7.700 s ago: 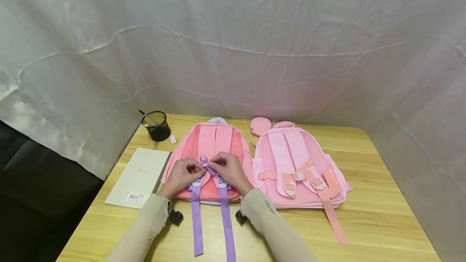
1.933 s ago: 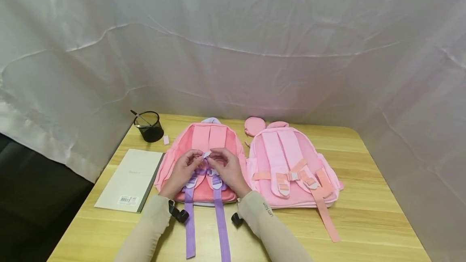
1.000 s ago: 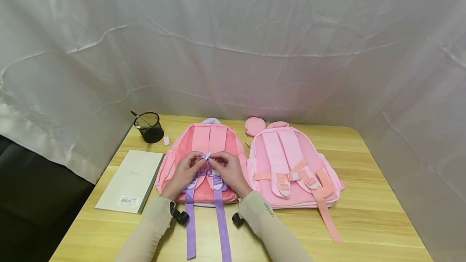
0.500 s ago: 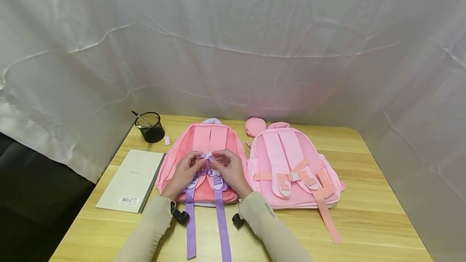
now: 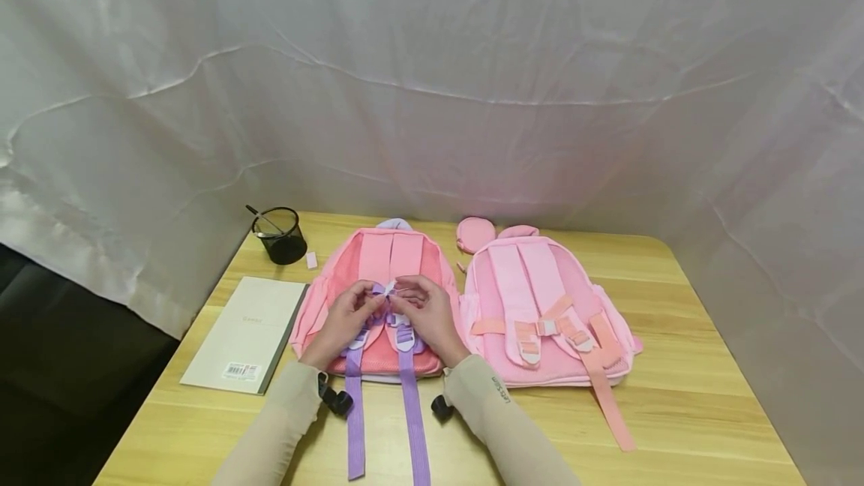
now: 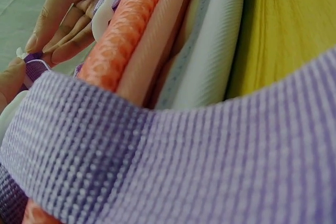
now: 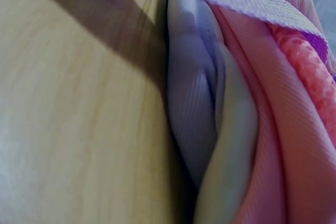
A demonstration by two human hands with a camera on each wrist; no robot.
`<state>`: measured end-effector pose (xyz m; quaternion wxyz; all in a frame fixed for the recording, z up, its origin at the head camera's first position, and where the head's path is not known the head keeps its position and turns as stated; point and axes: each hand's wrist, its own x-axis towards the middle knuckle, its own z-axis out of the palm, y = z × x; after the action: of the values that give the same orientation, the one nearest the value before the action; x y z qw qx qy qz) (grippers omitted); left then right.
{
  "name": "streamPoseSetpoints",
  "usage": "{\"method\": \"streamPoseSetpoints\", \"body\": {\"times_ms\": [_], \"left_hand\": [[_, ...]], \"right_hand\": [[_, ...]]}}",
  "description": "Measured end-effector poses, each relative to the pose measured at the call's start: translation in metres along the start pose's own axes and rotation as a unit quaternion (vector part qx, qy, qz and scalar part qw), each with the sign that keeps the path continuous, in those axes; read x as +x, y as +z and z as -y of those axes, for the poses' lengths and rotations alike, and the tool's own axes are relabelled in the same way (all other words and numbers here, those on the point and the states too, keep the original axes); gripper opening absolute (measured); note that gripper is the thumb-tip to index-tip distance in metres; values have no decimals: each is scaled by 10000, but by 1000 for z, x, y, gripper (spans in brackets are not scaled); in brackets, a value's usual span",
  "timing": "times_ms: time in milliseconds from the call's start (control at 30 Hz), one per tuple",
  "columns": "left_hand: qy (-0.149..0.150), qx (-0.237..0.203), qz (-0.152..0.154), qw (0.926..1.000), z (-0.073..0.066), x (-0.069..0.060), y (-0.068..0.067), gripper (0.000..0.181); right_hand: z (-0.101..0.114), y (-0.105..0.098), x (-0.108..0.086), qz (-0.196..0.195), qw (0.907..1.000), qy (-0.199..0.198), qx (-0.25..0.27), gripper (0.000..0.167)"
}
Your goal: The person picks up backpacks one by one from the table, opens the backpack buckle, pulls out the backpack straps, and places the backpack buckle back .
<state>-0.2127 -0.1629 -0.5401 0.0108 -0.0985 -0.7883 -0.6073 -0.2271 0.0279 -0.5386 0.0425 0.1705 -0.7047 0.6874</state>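
A coral-pink backpack lies with its shoulder straps up. Over its middle, my left hand pinches a purple chest strap between thumb and fingers. Close beside it, my right hand pinches a small white plastic buckle on the same strap. Fingertips cover part of the buckle, so how the webbing runs through it is hard to tell. Purple webbing shows between fingertips in the left wrist view. Two long purple strap tails hang toward the table's front.
To the right lies a light-pink backpack with orange straps, a round pink pouch behind it. At left are a beige notebook, a black mesh pen cup and a small pink eraser-like block. Grey curtains surround the wooden table.
Earlier a purple loop stood up between my hands; now the white buckle shows between the fingertips. Over the last second my right fingers shift slightly at the buckle. The backpacks stay put.
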Motion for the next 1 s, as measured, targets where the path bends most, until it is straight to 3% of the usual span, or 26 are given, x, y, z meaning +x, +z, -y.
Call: {"method": "streamPoseSetpoints", "body": {"times_ms": [433, 733, 1000], "left_hand": [[88, -29, 52, 9999, 2, 1, 1, 21], [1, 258, 71, 9996, 2, 2, 3, 17], [96, 408, 19, 9991, -1, -1, 3, 31]], "right_hand": [[-2, 0, 0, -38, 9999, -87, 50, 34], [-3, 0, 0, 86, 9999, -48, 107, 31], [-2, -1, -1, -13, 9998, -130, 126, 24]]}}
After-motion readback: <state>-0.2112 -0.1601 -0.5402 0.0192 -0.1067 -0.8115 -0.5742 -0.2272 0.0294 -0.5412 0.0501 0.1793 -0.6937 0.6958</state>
